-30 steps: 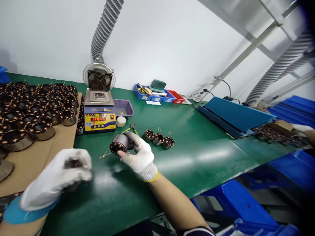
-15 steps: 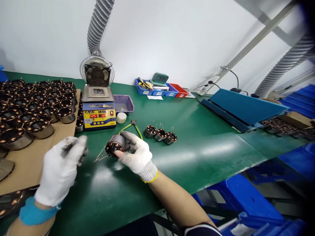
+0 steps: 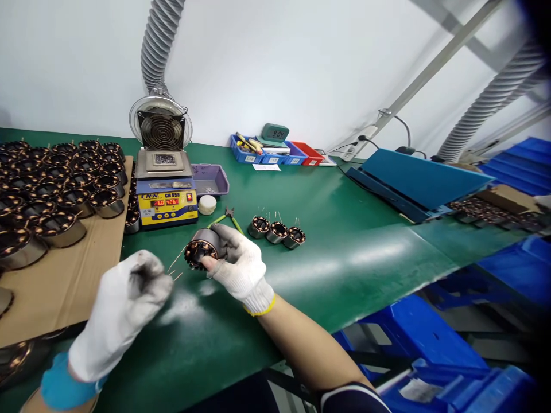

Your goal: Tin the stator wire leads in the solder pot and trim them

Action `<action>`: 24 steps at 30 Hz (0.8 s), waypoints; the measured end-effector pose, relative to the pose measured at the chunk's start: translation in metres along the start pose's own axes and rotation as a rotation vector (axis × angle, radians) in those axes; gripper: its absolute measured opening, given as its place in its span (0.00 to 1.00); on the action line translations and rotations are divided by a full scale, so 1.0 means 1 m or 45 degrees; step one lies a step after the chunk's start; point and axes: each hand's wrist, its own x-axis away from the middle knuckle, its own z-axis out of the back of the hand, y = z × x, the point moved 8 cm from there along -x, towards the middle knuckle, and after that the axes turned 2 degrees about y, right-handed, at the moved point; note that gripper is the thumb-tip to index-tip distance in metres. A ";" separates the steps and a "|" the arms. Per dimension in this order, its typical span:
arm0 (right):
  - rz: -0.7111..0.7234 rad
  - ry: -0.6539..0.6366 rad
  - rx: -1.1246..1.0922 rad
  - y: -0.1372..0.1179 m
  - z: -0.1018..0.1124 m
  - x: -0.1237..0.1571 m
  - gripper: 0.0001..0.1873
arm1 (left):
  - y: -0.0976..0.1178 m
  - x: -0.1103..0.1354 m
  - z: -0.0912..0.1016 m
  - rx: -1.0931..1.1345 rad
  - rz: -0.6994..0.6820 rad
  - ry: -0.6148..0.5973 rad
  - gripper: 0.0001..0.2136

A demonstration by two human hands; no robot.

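My right hand [image 3: 241, 267], in a white glove with a bare thumb tip, holds a motor stator [image 3: 201, 249] tilted on its side, its copper-wound face toward the left. Thin copper lead wires [image 3: 175, 261] stick out from it to the left and down. My left hand [image 3: 129, 304], gloved in white with dark-stained fingertips, has its fingers curled together right at the wire ends; whether a wire is between them is hidden. Behind the held stator lie green-handled cutting pliers [image 3: 229, 215]. To the right, three stators [image 3: 276, 232] stand in a row with wires pointing up.
Many stators [image 3: 58, 228] cover a cardboard sheet [image 3: 71, 281] at left. A yellow-and-blue solder pot [image 3: 167, 203] stands behind my hands, beside a purple tray [image 3: 221, 180] and a round white pad [image 3: 207, 205]. Parts bins [image 3: 260, 158] and a blue panel [image 3: 424, 175] are farther back.
My left hand has moved right and its fingers now meet the wire ends. My right hand keeps the stator in nearly the same pose. The view has shifted slightly.
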 end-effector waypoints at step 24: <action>-0.049 0.004 -0.075 0.003 -0.004 -0.004 0.38 | -0.034 0.000 0.012 0.844 0.343 0.387 0.18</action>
